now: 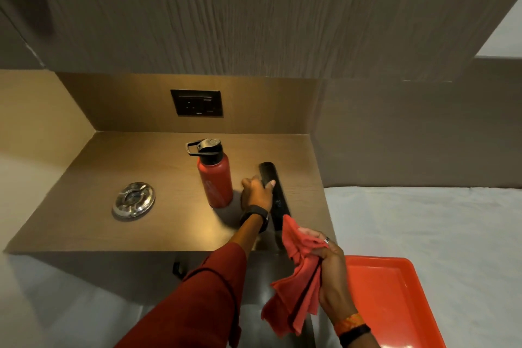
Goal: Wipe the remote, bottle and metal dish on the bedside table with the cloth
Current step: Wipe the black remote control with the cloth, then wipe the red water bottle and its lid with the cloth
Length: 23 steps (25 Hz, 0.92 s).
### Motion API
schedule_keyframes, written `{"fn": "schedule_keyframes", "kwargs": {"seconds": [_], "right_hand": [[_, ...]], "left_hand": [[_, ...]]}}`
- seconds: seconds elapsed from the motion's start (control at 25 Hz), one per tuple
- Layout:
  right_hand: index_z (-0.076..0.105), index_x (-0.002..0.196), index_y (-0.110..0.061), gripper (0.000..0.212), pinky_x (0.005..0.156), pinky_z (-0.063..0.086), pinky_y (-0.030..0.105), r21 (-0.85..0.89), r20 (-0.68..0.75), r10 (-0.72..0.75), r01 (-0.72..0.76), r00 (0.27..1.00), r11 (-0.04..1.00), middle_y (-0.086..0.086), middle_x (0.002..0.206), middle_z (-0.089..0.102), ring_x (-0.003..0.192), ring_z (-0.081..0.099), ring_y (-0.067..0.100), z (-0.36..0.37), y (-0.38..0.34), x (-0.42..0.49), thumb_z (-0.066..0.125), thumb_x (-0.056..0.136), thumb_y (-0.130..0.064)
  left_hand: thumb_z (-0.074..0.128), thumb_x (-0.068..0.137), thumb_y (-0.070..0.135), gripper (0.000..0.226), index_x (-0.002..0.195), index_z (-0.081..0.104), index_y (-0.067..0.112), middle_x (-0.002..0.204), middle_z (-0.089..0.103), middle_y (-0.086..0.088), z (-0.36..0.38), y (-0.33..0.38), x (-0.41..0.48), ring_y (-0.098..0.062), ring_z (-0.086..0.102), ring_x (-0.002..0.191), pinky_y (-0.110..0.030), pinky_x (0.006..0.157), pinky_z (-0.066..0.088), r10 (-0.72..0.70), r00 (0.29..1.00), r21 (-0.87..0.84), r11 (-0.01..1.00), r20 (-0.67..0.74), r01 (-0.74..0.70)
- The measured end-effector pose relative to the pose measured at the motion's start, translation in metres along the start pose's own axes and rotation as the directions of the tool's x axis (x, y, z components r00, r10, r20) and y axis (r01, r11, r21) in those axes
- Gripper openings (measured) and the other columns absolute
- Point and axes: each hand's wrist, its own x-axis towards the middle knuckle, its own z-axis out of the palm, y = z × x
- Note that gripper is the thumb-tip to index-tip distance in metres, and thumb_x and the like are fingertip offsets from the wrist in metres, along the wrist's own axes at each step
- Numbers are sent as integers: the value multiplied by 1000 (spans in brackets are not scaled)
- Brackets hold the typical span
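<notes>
A long black remote [276,198] lies on the wooden bedside table [93,223], near its right edge. My left hand [256,191] grips the remote near its far end, thumb on top. Just left of that hand stands a red bottle [215,181] with a black lid and carry loop. A round shiny metal dish [134,200] sits on the left part of the table. My right hand [329,265] holds a bunched red cloth [296,282] in front of the table's near right corner, close to the remote's near end.
An orange tray [395,299] lies on the white bed sheet [440,223] at the right. A black switch and socket panel [199,102] is set in the back panel behind the table. Pale floor lies at the left and in front.
</notes>
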Motion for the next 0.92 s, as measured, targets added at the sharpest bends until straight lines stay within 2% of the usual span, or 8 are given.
{"fn": "schedule_keyframes", "kwargs": {"seconds": [0.12, 0.2, 0.24, 0.28, 0.44, 0.68, 0.8, 0.92], "right_hand": [[67, 113, 1, 43, 69, 65, 31, 300, -108, 71, -35, 992, 953, 16, 94, 79, 75, 78, 25, 20, 3, -1, 38, 85, 14], [60, 130, 3, 44, 84, 62, 40, 394, -78, 95, -56, 992, 917, 20, 111, 76, 86, 76, 29, 40, 4, 0, 46, 88, 6], [57, 133, 3, 46, 89, 59, 42, 364, -76, 90, -57, 993, 930, 24, 119, 72, 91, 74, 30, 54, 4, 2, 49, 88, 2], [56, 134, 3, 44, 91, 57, 43, 293, -99, 75, -43, 992, 955, 27, 122, 68, 92, 72, 29, 70, 5, 4, 50, 90, 1], [67, 113, -15, 37, 95, 50, 38, 94, -281, -143, 175, 949, 980, 14, 119, 68, 97, 67, 22, 155, -1, 17, 46, 92, 8], [59, 128, -40, 36, 108, 48, 41, -338, 116, -347, 365, 931, 867, 3, 136, 62, 128, 57, 21, 242, 52, 36, 45, 96, -33], [61, 127, -34, 35, 105, 49, 52, -490, -4, -298, 258, 955, 833, 4, 133, 61, 124, 56, 26, 229, 84, 41, 45, 100, -21], [67, 109, -47, 35, 97, 54, 45, -499, -53, -199, 147, 979, 854, -4, 123, 70, 113, 64, 19, 224, 73, 52, 45, 98, -22]], "left_hand": [[53, 99, 25, 32, 125, 62, 10, 122, 63, -14, -32, 5, -42, -33, 63, 111, -43, 94, 52, 369, 928, 91, 927, -51, -364], [52, 96, 28, 26, 109, 70, 15, 101, 70, -7, -75, 7, -49, -26, 63, 95, -41, 79, 54, 713, 657, 322, 699, -245, -638], [53, 93, 32, 25, 106, 70, 18, 99, 68, -5, -100, 11, -42, -25, 59, 95, -39, 77, 52, 824, 489, 486, 565, -286, -667], [55, 90, 38, 29, 110, 67, 22, 104, 65, -5, -126, 14, -32, -26, 55, 101, -39, 80, 49, 875, 411, 617, 475, -256, -628], [58, 85, 63, 60, 132, 48, 26, 126, 54, -10, -201, 21, 24, -36, 56, 116, -45, 86, 51, 534, 826, 729, 491, 181, -477], [72, 79, 55, 65, 128, 45, 22, 120, 50, 4, -252, -29, 63, -20, 46, 104, -41, 89, 48, 579, 573, 403, 407, 580, -820], [77, 81, 39, 52, 123, 51, 22, 119, 46, 9, -274, -54, 67, -19, 39, 101, -42, 88, 46, 613, 538, 298, 456, 578, -839], [77, 82, 28, 53, 126, 48, 24, 129, 45, 5, -273, -58, 66, -16, 33, 102, -36, 87, 41, 640, 501, 330, 377, 583, -866]]}}
